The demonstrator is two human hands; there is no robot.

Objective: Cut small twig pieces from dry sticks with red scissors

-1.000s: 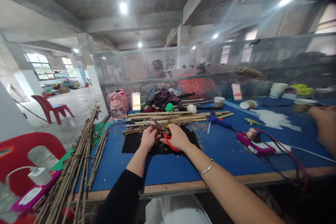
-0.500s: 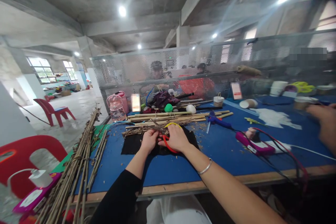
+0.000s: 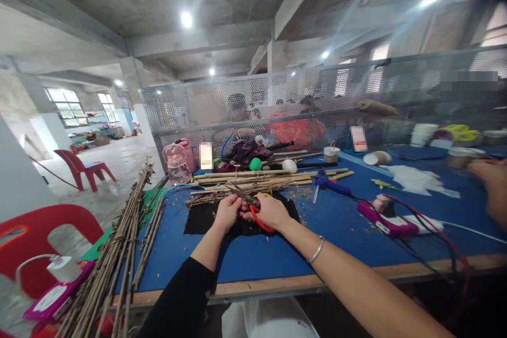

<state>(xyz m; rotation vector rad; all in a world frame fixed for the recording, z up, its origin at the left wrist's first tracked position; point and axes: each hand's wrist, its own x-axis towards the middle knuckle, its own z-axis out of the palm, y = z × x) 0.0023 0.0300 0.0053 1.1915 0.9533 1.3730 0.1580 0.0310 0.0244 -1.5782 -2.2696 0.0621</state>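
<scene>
No writing, number or sign is legible anywhere

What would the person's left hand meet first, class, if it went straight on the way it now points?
Probably the scissor blades, just beyond the left hand; depth is unclear, so they may be touching.

The left forearm slants up from the lower left of the frame, and the right forearm reaches in from the lower right, stretching longer. They converge on the centre, where the left hand and right hand sit close together, palms inward. Both hands' fingers bend inward, the right's curled in a grip; whether the fingertips touch is unclear.
</scene>
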